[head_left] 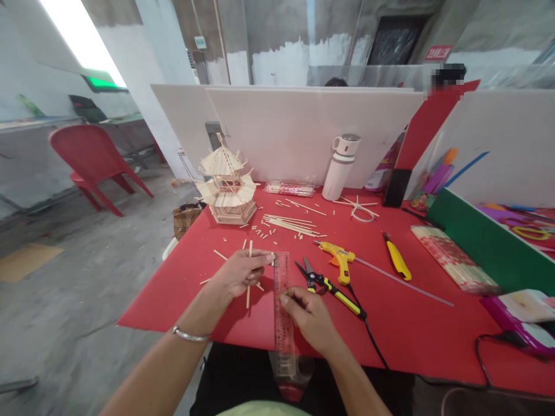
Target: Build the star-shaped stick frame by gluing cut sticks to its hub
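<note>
My left hand (243, 270) lies on the red table (403, 323) with its fingers closed over a few thin wooden sticks (249, 276), the fingertips reaching the top of a clear plastic ruler (282, 309). My right hand (309, 316) presses the ruler down with its fingers curled on its right edge. The ruler lies lengthwise towards me and sticks out over the table's near edge.
Right of my hands lie black-and-yellow scissors (323, 283), a yellow glue gun (340, 260), a yellow utility knife (396, 258) and a thin rod. Behind are loose sticks (290, 224), a stick-built pagoda model (226, 188), a white bottle (340, 166) and a stick bundle (453, 257).
</note>
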### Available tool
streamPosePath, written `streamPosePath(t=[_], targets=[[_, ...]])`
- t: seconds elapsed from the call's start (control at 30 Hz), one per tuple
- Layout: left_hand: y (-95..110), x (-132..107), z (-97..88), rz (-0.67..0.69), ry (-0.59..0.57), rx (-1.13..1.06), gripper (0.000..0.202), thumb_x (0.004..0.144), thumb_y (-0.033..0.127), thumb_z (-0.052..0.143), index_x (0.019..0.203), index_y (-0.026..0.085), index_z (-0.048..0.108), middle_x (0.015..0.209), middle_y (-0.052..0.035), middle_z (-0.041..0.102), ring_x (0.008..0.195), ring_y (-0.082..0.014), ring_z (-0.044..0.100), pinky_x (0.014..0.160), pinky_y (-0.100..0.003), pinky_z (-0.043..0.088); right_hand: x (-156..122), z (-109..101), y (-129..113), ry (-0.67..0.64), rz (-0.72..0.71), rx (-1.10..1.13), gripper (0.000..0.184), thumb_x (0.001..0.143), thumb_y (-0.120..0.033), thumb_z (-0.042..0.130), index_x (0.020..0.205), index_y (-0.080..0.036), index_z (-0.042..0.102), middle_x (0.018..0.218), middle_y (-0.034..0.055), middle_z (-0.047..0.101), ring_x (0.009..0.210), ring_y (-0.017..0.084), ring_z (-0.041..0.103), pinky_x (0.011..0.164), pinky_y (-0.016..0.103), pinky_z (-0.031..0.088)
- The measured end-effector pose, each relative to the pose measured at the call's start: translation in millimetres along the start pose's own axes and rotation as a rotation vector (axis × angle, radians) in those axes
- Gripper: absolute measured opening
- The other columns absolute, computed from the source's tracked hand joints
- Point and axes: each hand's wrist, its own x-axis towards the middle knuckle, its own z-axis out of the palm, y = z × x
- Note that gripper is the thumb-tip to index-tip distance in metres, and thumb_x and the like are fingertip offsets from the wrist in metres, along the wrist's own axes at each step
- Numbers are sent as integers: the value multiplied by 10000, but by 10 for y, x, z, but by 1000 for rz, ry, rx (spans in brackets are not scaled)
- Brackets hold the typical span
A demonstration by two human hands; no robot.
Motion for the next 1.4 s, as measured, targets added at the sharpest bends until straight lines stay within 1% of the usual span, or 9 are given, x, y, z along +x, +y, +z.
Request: streamPosePath(t=[0.23, 0.43, 0.63, 0.83, 1.27, 1.4], targets=[[-21, 19, -14, -3, 6, -10, 346, 566, 343, 870, 742, 101, 696, 412, 90, 360, 351, 0, 205, 374, -190, 44, 18, 6, 49, -7, 8, 8, 310, 880, -420, 550, 679, -184, 529, 618, -38, 496, 585, 108, 448, 565, 234, 348], [-36, 29, -35, -5, -6, -8, 328, 597, 334, 855, 768, 98, 706, 426, 83, 375, 354, 0, 211, 373, -188, 46, 14, 1, 61, -2, 0, -17, 302, 882, -400, 545, 671, -186, 525, 617, -37, 493, 589, 109, 441, 566, 236, 341], [-43, 31, -33, -7, -6, -11, 326, 590, 333, 860, 755, 98, 707, 402, 92, 348, 348, -2, 210, 371, -185, 48, 13, 6, 57, -8, -3, -1, 294, 882, -395, 543, 677, -184, 528, 621, -36, 496, 590, 110, 446, 571, 238, 348], [-46, 19, -24, -8, -2, -32, 339, 574, 323, 870, 764, 93, 709, 435, 77, 409, 349, 5, 223, 370, -182, 54, 11, 7, 66, -6, -1, -9, 295, 879, -398, 546, 678, -183, 532, 620, -35, 498, 589, 111, 443, 566, 238, 348], [-66, 8, -12, -23, 26, -20, 374, 555, 335, 873, 792, 94, 713, 432, 83, 396, 354, 0, 218, 374, -186, 58, 1, 23, 115, -18, 5, 23, 297, 884, -401, 548, 683, -183, 528, 629, -34, 500, 596, 111, 448, 570, 237, 356], [-58, 23, -26, -20, 35, 29, 359, 568, 366, 854, 766, 110, 696, 428, 89, 378, 362, -11, 206, 383, -203, 63, -13, -1, 124, -4, 7, 8, 296, 885, -407, 548, 692, -183, 542, 623, -37, 497, 591, 109, 445, 565, 233, 349]])
